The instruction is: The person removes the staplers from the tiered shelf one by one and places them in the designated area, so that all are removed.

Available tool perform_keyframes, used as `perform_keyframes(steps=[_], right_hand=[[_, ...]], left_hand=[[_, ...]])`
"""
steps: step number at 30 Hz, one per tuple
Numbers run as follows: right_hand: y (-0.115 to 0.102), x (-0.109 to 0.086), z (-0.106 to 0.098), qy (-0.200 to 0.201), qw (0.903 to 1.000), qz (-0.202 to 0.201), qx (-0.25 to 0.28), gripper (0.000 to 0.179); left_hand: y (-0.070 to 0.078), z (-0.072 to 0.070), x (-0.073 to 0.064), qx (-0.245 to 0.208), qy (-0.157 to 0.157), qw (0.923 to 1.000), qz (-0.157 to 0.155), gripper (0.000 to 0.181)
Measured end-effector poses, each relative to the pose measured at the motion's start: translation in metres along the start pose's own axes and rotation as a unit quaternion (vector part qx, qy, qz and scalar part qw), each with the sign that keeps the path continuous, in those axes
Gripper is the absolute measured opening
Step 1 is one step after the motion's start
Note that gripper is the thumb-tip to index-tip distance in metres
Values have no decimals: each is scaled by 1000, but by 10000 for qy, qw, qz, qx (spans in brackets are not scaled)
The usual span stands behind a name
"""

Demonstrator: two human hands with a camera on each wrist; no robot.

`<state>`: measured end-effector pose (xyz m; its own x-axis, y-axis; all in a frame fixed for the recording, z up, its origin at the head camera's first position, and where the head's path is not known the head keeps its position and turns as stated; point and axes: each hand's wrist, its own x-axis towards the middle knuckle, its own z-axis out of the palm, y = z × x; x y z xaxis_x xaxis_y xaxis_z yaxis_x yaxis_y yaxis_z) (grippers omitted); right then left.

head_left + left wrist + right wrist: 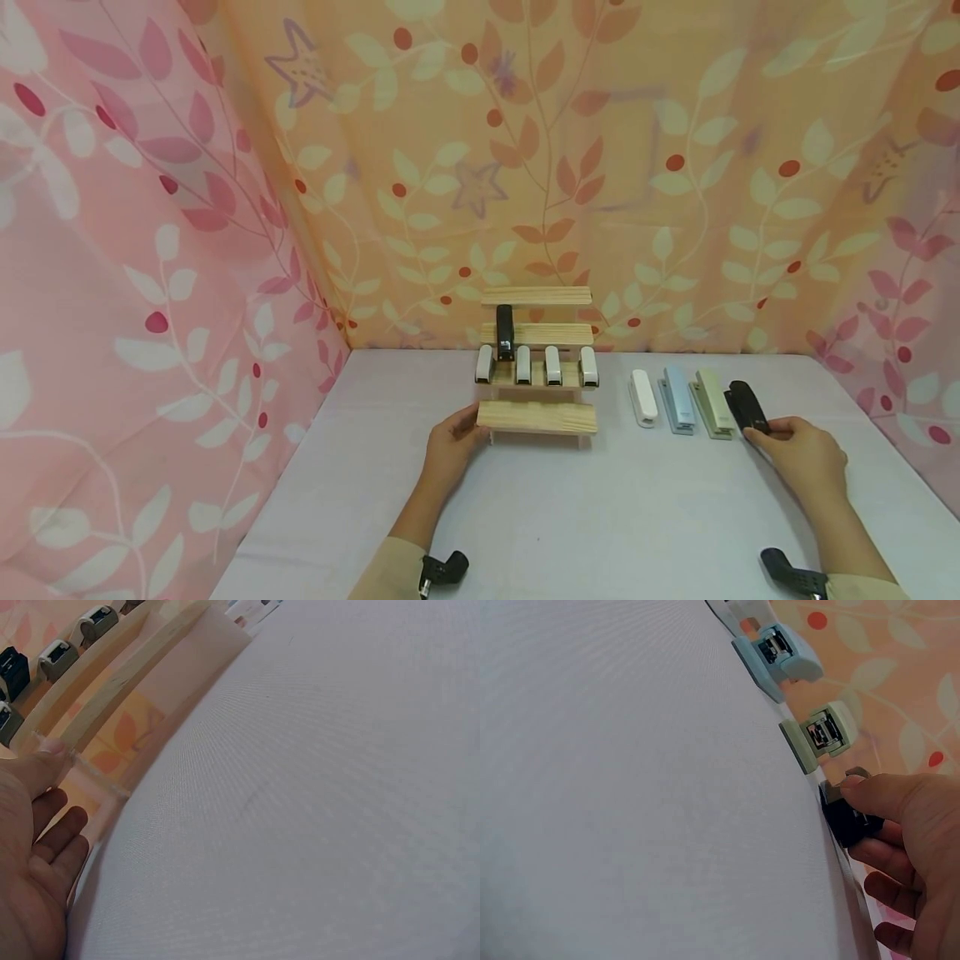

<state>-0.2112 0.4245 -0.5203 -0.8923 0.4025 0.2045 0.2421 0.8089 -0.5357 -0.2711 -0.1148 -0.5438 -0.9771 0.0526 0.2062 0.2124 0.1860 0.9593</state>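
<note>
A tiered wooden rack (537, 418) stands mid-table. My left hand (452, 444) holds the left end of its lowest shelf; in the left wrist view, the thumb (51, 748) lies against that shelf end. One tier up sits a row of several white-topped staplers (552, 365), and a black stapler (505, 332) stands higher, leaning on the shelf behind. At the right, my right hand (808, 457) pinches the near end of another black stapler (747, 406) between thumb and fingers. This stapler appears to rest on the table, its far end pointing back.
Left of the held stapler lie a green stapler (713, 403), a blue stapler (677, 401) and a white stapler (642, 398), side by side on the white-covered table (547, 525). Patterned cloth (465, 167) hangs behind and at both sides.
</note>
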Motion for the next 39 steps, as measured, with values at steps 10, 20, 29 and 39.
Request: perform_keyframes(steps=[10,20,29,39], right_hand=[[3,1,1,-218,9997,16,-102,63],[-2,-2,-19,-410,9989,-76,228,71],[-41,-5,-34,-143,9981,-469,366,64],[-112,-15,-24,-104,9911,-1143,681,55]], left_hand=[[1,0,-1,-59,27,10000,-28,55],[-3,0,0,-35,-45,10000,-41,56],[-4,2,0,-252,-7,9997,-1,54],[-6,1,2,-236,-25,9997,85,56]])
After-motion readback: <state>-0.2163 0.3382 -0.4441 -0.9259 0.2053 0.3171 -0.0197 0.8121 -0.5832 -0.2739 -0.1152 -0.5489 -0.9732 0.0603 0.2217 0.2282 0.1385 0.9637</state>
